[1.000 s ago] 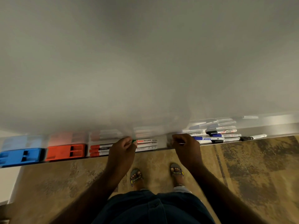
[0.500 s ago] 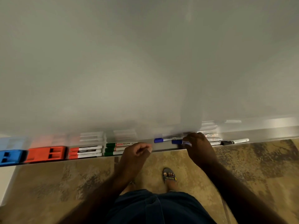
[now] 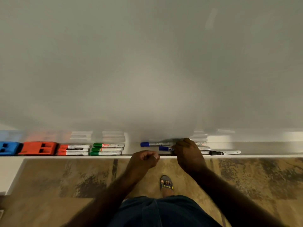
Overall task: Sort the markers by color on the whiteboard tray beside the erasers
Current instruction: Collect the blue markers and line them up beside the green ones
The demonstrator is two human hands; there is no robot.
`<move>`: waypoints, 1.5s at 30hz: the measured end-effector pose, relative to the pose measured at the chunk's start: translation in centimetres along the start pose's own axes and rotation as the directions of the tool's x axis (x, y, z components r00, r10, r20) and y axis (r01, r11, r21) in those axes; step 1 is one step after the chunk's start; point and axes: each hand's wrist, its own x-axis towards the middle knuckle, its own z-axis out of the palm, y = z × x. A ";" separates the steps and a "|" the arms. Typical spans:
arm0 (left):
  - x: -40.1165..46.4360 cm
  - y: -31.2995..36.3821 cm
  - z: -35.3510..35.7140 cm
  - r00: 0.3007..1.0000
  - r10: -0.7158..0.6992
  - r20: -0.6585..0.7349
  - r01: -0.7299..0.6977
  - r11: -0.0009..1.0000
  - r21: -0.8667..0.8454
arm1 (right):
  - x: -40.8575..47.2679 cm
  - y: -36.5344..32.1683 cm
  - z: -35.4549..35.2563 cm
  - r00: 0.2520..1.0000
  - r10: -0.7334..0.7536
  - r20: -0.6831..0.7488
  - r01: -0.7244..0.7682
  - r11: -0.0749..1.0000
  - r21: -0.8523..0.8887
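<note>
On the whiteboard tray (image 3: pixel 265 149) a blue eraser (image 3: pixel 8 147) and a red eraser (image 3: pixel 38 147) lie at the left. Beside them sit three red markers (image 3: pixel 73 149), then three green markers (image 3: pixel 107 149). Two blue markers lie further right: one (image 3: pixel 155 144) at the back, one (image 3: pixel 165 148) nearer. My right hand (image 3: pixel 188 153) rests on the tray with its fingers closed over the blue markers' barrels. Just below the tray edge my left hand (image 3: pixel 144 158) hovers, curled shut with nothing in it. A black marker (image 3: pixel 225 152) lies to the right of my right hand, and more markers are partly hidden behind that hand.
The whiteboard (image 3: pixel 147 63) fills the upper view and reflects the tray's contents. Below is a mottled brown floor (image 3: pixel 65 181), with my sandalled foot (image 3: pixel 166 185) under the tray. The tray runs on bare to the right of the black marker.
The view has shifted right along the tray. My left hand let go of the green marker, now lying with the others, and drew back. My right hand moved onto the blue markers.
</note>
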 end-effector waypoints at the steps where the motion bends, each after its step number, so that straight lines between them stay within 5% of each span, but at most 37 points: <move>1: 0.0 0.0 0.5 1.000 -0.013 -0.005 0.013 1.000 0.004 | -0.1 0.0 -0.2 1.000 -0.015 -0.009 0.015 1.000 0.008; 10: -0.1 0.0 3.8 0.989 -0.143 -0.031 0.136 0.974 -0.183 | -0.9 -3.0 -2.7 0.984 -0.147 -0.098 0.166 0.961 0.223; 14: -1.1 0.1 5.0 0.982 -0.183 -0.043 0.134 0.841 -0.523 | -1.3 -4.6 -3.4 0.972 -0.218 -0.090 0.235 0.925 0.297; 19: -1.9 -0.7 4.3 0.972 -0.213 -0.102 0.087 0.725 -0.683 | -1.2 -5.6 -3.6 0.943 -0.327 -0.070 0.329 0.871 0.364; 34: -0.4 -3.2 -1.3 0.965 -0.255 -0.063 0.126 0.659 -0.742 | 3.6 -7.1 0.2 0.965 0.005 0.261 0.013 0.998 -0.067; 45: 0.5 -4.2 -4.5 0.966 -0.258 -0.023 0.159 0.660 -0.734 | 4.1 -9.6 -0.1 0.974 0.022 0.223 0.026 0.978 -0.208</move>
